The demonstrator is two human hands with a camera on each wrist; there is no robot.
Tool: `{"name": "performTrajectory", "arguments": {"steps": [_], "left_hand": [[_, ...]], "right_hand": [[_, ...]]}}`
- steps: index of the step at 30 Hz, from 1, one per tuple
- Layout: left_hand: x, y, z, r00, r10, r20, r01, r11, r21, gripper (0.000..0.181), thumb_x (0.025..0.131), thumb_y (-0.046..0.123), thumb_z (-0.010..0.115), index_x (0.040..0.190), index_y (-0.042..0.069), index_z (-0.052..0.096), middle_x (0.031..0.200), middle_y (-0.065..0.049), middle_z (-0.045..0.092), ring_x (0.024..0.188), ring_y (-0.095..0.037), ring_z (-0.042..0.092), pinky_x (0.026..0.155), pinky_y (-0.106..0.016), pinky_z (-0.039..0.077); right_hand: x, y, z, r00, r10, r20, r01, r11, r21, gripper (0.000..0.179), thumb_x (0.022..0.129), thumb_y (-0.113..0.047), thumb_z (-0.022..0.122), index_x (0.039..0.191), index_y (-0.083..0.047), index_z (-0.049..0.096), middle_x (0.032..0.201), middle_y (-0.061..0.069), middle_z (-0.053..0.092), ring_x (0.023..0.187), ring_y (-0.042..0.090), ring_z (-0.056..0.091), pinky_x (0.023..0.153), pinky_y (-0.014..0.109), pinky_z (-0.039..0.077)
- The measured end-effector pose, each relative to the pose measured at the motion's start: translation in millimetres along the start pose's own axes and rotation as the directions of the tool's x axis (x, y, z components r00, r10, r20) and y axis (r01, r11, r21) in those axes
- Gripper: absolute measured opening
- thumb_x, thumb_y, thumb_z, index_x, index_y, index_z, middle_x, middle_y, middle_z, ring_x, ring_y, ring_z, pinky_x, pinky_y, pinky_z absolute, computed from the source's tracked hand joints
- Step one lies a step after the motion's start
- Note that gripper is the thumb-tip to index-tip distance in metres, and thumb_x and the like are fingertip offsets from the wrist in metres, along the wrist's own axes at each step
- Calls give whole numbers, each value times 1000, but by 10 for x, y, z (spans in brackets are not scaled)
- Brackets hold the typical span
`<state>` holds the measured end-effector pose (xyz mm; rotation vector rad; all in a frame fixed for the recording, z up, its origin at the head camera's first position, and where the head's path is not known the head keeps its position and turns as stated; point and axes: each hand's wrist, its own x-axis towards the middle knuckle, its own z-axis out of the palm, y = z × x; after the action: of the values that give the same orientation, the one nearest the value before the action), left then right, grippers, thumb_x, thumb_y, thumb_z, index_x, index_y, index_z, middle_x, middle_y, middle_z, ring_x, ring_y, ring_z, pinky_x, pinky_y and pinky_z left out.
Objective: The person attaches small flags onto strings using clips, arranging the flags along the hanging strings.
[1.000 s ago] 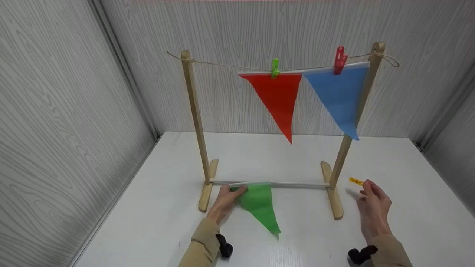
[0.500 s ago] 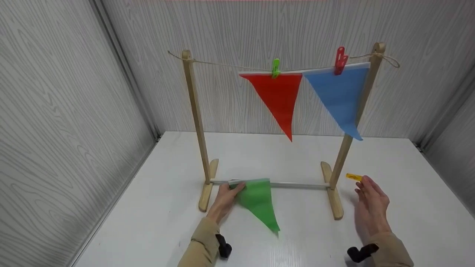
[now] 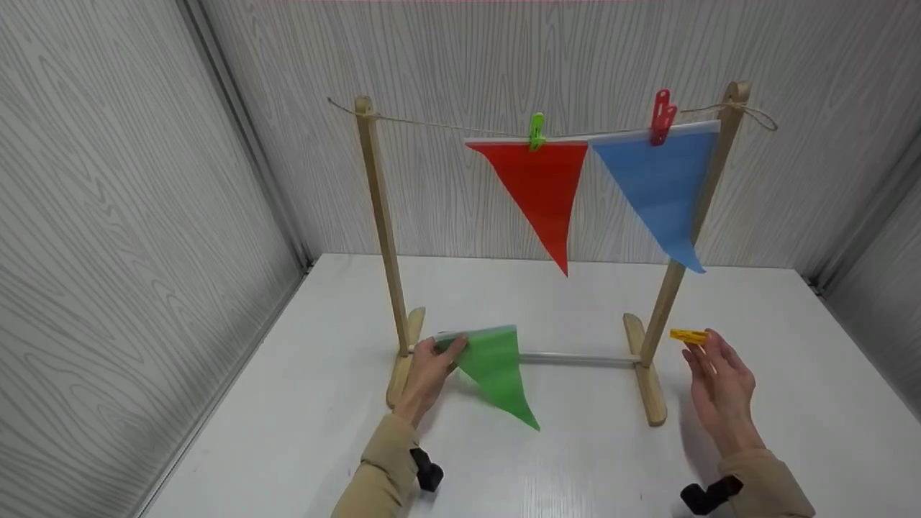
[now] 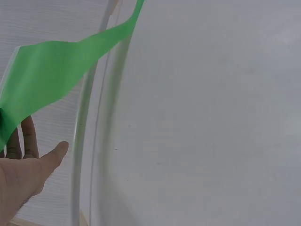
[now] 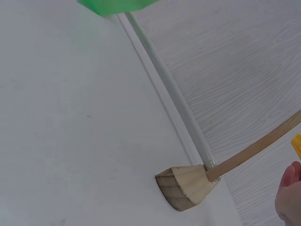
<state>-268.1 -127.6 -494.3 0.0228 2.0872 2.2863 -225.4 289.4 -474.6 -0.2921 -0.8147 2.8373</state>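
Observation:
My left hand [image 3: 430, 367] pinches a green triangular flag [image 3: 496, 363] by the left end of its white top edge. The flag's point hangs down to the right over the table. In the left wrist view the green flag [image 4: 49, 70] stretches up from the fingers. To the right of the stand, my right hand [image 3: 723, 381] pinches a yellow clothespin [image 3: 688, 336] by one end, held off the table. Only an edge of the yellow clothespin [image 5: 297, 143] shows in the right wrist view. A red flag [image 3: 543, 194] and a blue flag [image 3: 658, 187] hang on the string above.
A wooden stand has a left post [image 3: 378, 216], a right post [image 3: 709, 187] and a pale low crossbar [image 3: 583, 358]. Between the post tops runs a string [image 3: 432, 126]. A green clothespin [image 3: 537, 129] and a red clothespin [image 3: 662, 119] clip the hung flags. Walls enclose the white table [image 3: 575, 460].
My left hand has lifted the green flag up off the table. My right hand has risen slightly, and the yellow clothespin has turned level.

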Motion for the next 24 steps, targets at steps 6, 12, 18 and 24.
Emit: {"name": "performTrajectory", "arguments": {"steps": [6, 12, 18, 24], "left_hand": [[-11, 184, 9, 999, 31, -45, -32, 999, -14, 38, 98, 24, 67, 120, -5, 60, 110, -4, 64, 105, -11, 62, 110, -39, 49], [-33, 430, -1, 994, 86, -68, -87, 996, -22, 33, 98, 24, 67, 117, -2, 60, 113, -5, 63, 108, -14, 63, 111, -40, 48], [-61, 702, -31, 985, 142, -99, -144, 990, -7, 36, 100, 24, 64, 122, -4, 63, 114, -10, 67, 110, -17, 66, 112, -41, 48], [-70, 953, -53, 971, 199, -130, -204, 978, -31, 34, 101, 22, 63, 123, -4, 64, 116, -11, 68, 113, -17, 66, 112, -40, 48]], "right_hand": [[-85, 19, 135, 998, 28, 58, -28, 1000, -6, 28, 95, -11, 64, 123, -8, 64, 119, 2, 63, 111, 14, 70, 105, 26, 49], [-169, 64, 298, 986, -46, 160, 45, 999, 9, 26, 97, -6, 61, 122, -2, 64, 116, 7, 63, 112, 18, 71, 100, 27, 53], [-255, 87, 520, 970, -125, 207, 119, 992, 38, 28, 97, -5, 60, 124, 1, 61, 120, 10, 61, 115, 19, 69, 105, 29, 48], [-371, 121, 782, 959, -170, 226, 173, 985, 6, 27, 98, -6, 59, 124, 1, 59, 125, 11, 54, 116, 19, 68, 108, 30, 43]]}}
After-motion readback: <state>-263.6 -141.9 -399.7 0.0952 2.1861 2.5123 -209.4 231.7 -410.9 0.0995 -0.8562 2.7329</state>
